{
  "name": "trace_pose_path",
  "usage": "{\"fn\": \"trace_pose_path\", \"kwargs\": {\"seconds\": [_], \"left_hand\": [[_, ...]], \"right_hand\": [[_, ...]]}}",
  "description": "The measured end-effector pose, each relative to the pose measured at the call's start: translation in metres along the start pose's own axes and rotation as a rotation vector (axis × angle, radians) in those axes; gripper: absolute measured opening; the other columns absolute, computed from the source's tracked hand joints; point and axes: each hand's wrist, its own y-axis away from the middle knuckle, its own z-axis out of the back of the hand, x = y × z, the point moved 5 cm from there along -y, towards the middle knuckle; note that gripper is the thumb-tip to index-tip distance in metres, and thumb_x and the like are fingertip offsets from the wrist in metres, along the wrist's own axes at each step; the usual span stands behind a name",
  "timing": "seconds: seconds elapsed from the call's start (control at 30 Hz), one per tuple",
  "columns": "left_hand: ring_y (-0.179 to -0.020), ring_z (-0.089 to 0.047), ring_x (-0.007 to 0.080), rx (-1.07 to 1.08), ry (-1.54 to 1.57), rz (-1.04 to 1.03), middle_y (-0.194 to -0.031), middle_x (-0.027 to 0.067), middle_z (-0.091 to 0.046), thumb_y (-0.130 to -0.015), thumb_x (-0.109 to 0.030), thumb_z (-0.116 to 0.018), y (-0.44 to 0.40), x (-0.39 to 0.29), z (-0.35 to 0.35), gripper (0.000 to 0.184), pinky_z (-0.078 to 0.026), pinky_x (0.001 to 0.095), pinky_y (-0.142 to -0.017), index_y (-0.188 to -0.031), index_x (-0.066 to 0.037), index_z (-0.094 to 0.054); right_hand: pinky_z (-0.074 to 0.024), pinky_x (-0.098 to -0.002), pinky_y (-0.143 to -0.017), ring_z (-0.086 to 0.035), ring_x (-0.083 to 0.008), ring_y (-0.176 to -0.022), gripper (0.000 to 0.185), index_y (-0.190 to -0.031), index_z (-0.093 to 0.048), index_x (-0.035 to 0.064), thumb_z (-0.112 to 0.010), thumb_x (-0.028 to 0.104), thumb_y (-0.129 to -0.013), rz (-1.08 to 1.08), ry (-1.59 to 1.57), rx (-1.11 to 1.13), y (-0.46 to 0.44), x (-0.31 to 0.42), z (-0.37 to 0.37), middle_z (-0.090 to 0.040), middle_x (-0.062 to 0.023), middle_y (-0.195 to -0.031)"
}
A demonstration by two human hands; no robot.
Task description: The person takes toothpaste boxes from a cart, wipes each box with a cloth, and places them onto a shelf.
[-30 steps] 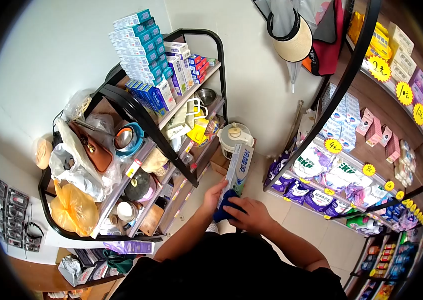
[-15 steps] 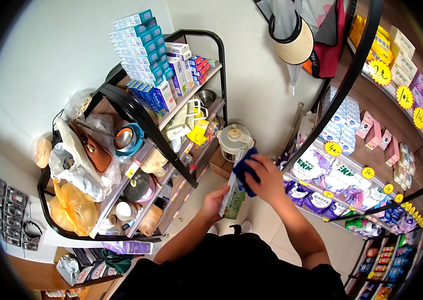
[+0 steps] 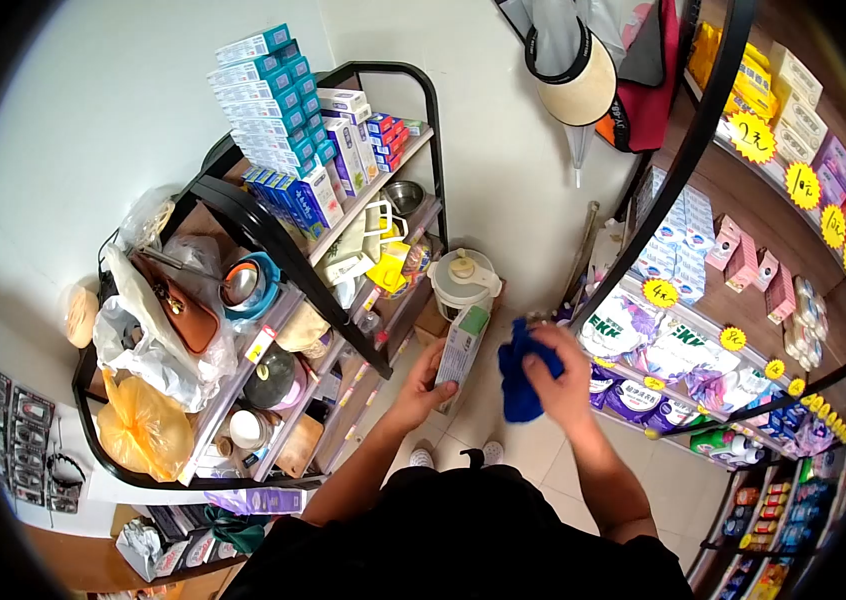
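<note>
In the head view, my left hand (image 3: 422, 388) is closed around a long, slim white-and-green carton (image 3: 463, 347), which tilts up and away from me with a printed side showing. My right hand (image 3: 560, 378) grips a dark blue cloth (image 3: 521, 374) that hangs bunched from the fingers. The cloth is apart from the carton, a short gap to its right. Beyond the carton, on the floor side, stands a lidded white pot (image 3: 466, 280).
To the left, a black-framed shelf (image 3: 288, 235) bears stacked toothpaste-type boxes (image 3: 268, 100), bowls and bags. A yellow plastic bag (image 3: 146, 428) sits at its near end. On the right, shelving holds detergent packs (image 3: 623, 322) and yellow price tags. A sun visor (image 3: 571, 75) hangs on the wall.
My right hand has moved the cloth off the carton, to the right and nearer me. The carton in my left hand has been turned, showing a different side.
</note>
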Motion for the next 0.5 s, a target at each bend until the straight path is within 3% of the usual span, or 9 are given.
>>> {"fn": "trace_pose_path", "kwargs": {"seconds": [0.1, 0.2, 0.3, 0.5], "left_hand": [[-0.140, -0.039, 0.0211, 0.076, -0.080, -0.043, -0.151, 0.0098, -0.042, -0.090, -0.001, -0.070, 0.000, -0.002, -0.003, 0.076, -0.031, 0.0341, -0.114, -0.155, -0.007, -0.030], [-0.139, -0.040, 0.0216, 0.125, -0.209, -0.023, -0.149, 0.0091, -0.044, -0.088, -0.001, -0.072, -0.002, 0.002, -0.002, 0.072, -0.030, 0.0352, -0.115, -0.152, -0.007, -0.037], [-0.137, -0.042, 0.0220, 0.131, -0.198, -0.092, -0.145, 0.0082, -0.046, -0.087, -0.003, -0.074, 0.000, -0.004, -0.006, 0.069, -0.030, 0.0351, -0.115, -0.149, -0.007, -0.042], [-0.136, -0.044, 0.0221, 0.105, -0.290, -0.112, -0.144, 0.0093, -0.047, -0.087, -0.005, -0.075, 0.004, -0.018, -0.003, 0.070, -0.032, 0.0347, -0.113, -0.149, -0.006, -0.042]], "right_hand": [[-0.0520, -0.0373, -0.089, -0.067, -0.0327, -0.100, 0.027, -0.106, -0.068, 0.0018, -0.071, 0.004, -0.079, 0.001, 0.036, -0.015, -0.035, 0.022, 0.020, -0.067, -0.0171, -0.111], [-0.0555, -0.0380, -0.083, -0.069, -0.0331, -0.096, 0.029, -0.107, -0.069, 0.0051, -0.073, 0.010, -0.079, 0.191, 0.109, 0.219, -0.044, 0.050, 0.008, -0.067, -0.0154, -0.112], [-0.0558, -0.0374, -0.081, -0.069, -0.0316, -0.095, 0.030, -0.108, -0.069, 0.0063, -0.074, 0.014, -0.080, 0.204, 0.211, 0.340, -0.042, 0.051, -0.009, -0.067, -0.0125, -0.110], [-0.0541, -0.0372, -0.082, -0.068, -0.0334, -0.095, 0.029, -0.112, -0.066, 0.0037, -0.070, 0.019, -0.087, -0.012, 0.083, 0.315, -0.055, 0.021, -0.014, -0.067, -0.0138, -0.108]]}}
